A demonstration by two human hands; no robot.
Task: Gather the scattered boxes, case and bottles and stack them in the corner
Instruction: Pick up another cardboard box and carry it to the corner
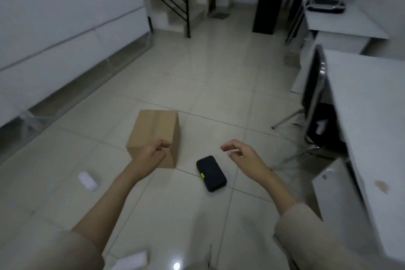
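A plain brown cardboard box (154, 136) sits closed on the pale floor tiles; just right of it a flat black rounded case with a yellow-green tab (211, 173) lies slantwise. A small white bottle-like object (87, 181), blurred, lies on its side well left of both.

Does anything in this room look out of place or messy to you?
Yes: things lie loose on the tiled floor. A cardboard box sits mid-room, a black case beside it, askew to the tile lines, and a small white object to the left. Both hands hover empty. Nothing looks spilled or damaged.
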